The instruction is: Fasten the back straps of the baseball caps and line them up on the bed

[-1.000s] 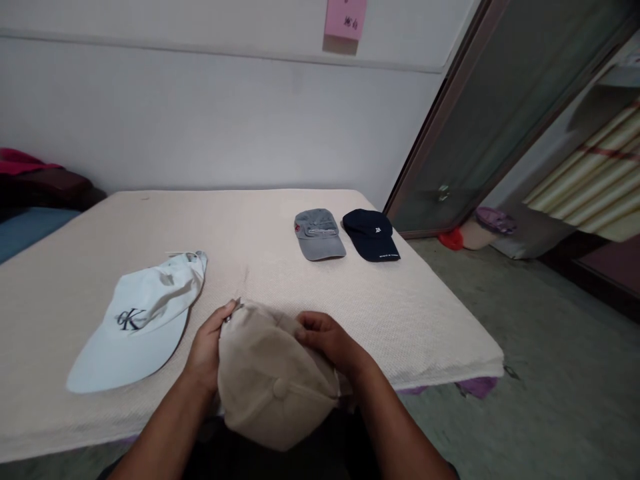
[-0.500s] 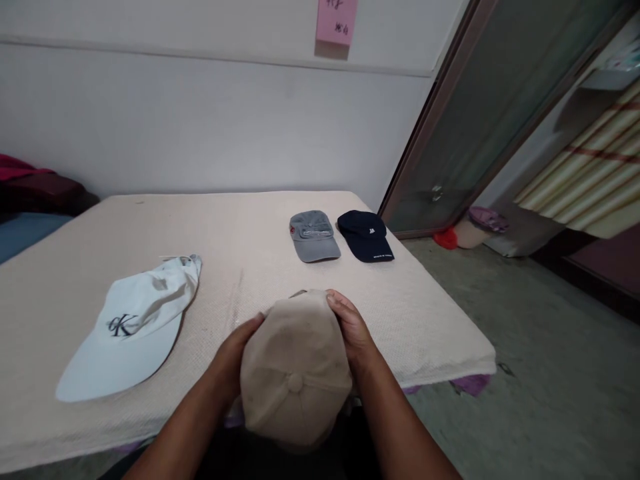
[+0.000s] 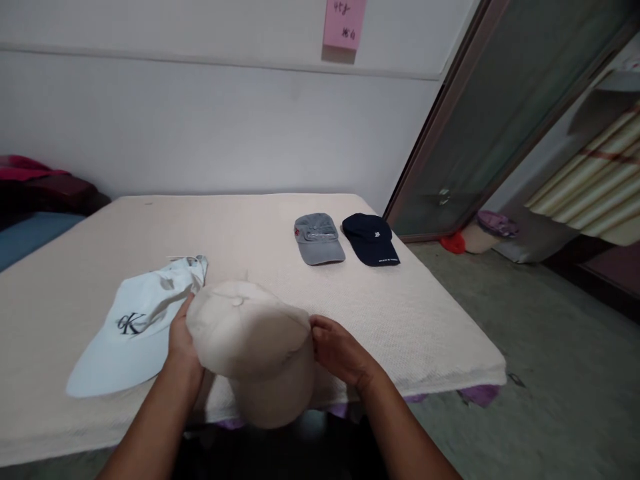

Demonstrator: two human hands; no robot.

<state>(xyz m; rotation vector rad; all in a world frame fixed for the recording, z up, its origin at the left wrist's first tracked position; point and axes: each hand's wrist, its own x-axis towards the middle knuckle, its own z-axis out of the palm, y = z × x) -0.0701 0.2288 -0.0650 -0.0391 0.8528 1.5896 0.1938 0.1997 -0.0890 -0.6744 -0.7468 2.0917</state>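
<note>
A beige cap [image 3: 250, 340] is held up over the near edge of the bed, its crown button facing up and its brim pointing toward me. My left hand [image 3: 181, 337] grips its left side and my right hand [image 3: 336, 348] grips its right side, fingers curled on the fabric. A white cap [image 3: 135, 320] with a dark logo lies flat just left of my left hand.
A grey cap [image 3: 318, 237] and a navy cap [image 3: 372, 237] lie side by side at the far right of the cream mattress [image 3: 240, 227]. A glass door [image 3: 480, 127] stands to the right. Bare floor [image 3: 550, 373] lies right of the bed.
The beige cap has been turned and shifted left, its crown button now on top and farther from me. My left hand moved left toward the white cap; my right hand followed lower.
</note>
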